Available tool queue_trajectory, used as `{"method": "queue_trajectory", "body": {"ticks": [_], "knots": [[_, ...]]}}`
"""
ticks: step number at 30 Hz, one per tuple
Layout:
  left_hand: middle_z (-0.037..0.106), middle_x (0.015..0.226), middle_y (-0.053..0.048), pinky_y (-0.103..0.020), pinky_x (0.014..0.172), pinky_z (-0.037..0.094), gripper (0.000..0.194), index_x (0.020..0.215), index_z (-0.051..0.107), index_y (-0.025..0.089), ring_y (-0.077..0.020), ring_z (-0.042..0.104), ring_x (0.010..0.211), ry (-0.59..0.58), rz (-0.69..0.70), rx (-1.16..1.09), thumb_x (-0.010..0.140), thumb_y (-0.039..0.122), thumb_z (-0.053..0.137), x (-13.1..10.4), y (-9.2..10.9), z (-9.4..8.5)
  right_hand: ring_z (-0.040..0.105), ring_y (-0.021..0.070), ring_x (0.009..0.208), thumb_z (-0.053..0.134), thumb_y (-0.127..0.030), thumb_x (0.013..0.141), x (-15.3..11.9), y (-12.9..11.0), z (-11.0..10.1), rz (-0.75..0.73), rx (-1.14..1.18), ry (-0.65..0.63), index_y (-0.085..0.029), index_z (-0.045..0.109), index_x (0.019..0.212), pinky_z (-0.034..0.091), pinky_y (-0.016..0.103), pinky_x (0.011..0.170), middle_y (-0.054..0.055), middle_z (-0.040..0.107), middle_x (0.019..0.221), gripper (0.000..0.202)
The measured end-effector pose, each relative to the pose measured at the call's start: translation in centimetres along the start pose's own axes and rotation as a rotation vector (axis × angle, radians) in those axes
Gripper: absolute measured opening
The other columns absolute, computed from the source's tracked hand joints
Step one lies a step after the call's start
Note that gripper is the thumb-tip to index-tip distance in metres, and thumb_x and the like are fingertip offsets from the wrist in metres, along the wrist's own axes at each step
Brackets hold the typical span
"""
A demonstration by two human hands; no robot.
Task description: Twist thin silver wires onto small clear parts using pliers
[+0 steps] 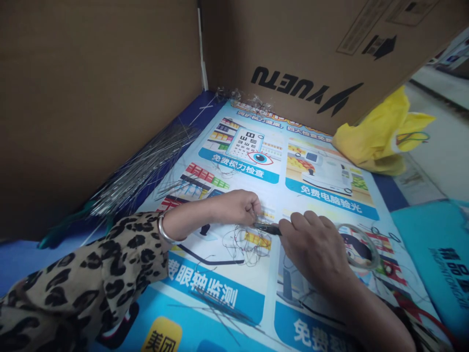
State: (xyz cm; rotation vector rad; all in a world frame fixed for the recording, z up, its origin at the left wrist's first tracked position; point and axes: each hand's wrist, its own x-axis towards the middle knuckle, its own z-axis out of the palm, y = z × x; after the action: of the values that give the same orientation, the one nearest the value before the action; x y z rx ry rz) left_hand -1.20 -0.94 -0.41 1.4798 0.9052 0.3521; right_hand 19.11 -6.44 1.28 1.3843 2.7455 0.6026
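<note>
My left hand (240, 208) is closed in a pinch above the middle of the printed sheet. Just below it is a loose tangle of thin wire (251, 247), which seems to run up into the fingertips; the exact grip is hidden. My right hand (313, 242) is wrapped round dark pliers (269, 228), their handles mostly covered by the palm. The jaws point left and meet the wire close to my left fingertips. A clear roll of tape (374, 256) lies right beside my right wrist.
A bundle of straight metal wires (142, 166) lies at the left. Cardboard walls (98, 88) rise at left and back, with small wire pieces (256, 102) along the back one. A yellow bag (381, 142) and a teal bag (432, 254) lie at right. Loose wires (220, 308) lie in front.
</note>
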Motion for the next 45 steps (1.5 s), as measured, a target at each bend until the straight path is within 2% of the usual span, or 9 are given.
{"method": "queue_trajectory", "body": {"ticks": [16,27,36,42,45], "knots": [[0.055,0.06,0.005,-0.019,0.052,0.035,0.022,0.079,0.051,0.015,-0.0077,0.049,0.052,-0.014,-0.029,-0.023,0.059,0.005,0.055,0.0,0.2,0.0,0.037,0.0172,0.064,0.057,-0.014,0.073,0.1,0.1,0.1,0.002,0.05,-0.032,-0.02,0.054,0.063,0.015,0.031,0.058,0.003,0.052,0.063,0.012],[0.054,0.06,0.005,-0.019,0.051,0.035,0.022,0.077,0.05,0.015,-0.0085,0.05,0.054,-0.041,-0.04,-0.004,0.059,0.002,0.053,0.0,0.4,-0.2,0.036,0.0201,0.067,0.06,-0.016,0.075,-0.1,-0.3,-0.4,-0.007,-0.053,0.044,-0.022,0.051,0.063,0.017,0.033,0.061,0.003,0.049,0.063,0.016],[0.057,0.062,0.003,-0.019,0.047,0.03,0.021,0.079,0.054,0.014,-0.0084,0.05,0.053,-0.022,-0.015,0.243,0.06,0.003,0.055,0.1,0.9,-0.2,0.037,0.0198,0.067,0.061,-0.012,0.071,0.0,-0.6,-0.4,0.014,-0.053,-0.002,-0.022,0.052,0.065,0.015,0.032,0.06,0.004,0.05,0.064,0.014],[0.055,0.061,0.003,-0.019,0.046,0.031,0.022,0.08,0.054,0.013,-0.0089,0.05,0.052,-0.031,-0.041,0.209,0.061,0.004,0.052,0.1,0.9,-0.1,0.04,0.0187,0.065,0.057,-0.011,0.073,0.0,-0.6,0.0,0.033,-0.032,-0.04,-0.021,0.054,0.064,0.015,0.031,0.058,0.004,0.053,0.064,0.014],[0.054,0.058,0.005,-0.019,0.049,0.034,0.021,0.08,0.053,0.014,-0.0085,0.049,0.051,-0.008,-0.051,0.11,0.061,0.005,0.054,0.1,0.6,-0.1,0.044,0.0177,0.063,0.055,-0.014,0.075,-0.1,-0.5,0.2,0.058,0.015,-0.083,-0.021,0.055,0.064,0.015,0.03,0.056,0.003,0.055,0.063,0.013]]}}
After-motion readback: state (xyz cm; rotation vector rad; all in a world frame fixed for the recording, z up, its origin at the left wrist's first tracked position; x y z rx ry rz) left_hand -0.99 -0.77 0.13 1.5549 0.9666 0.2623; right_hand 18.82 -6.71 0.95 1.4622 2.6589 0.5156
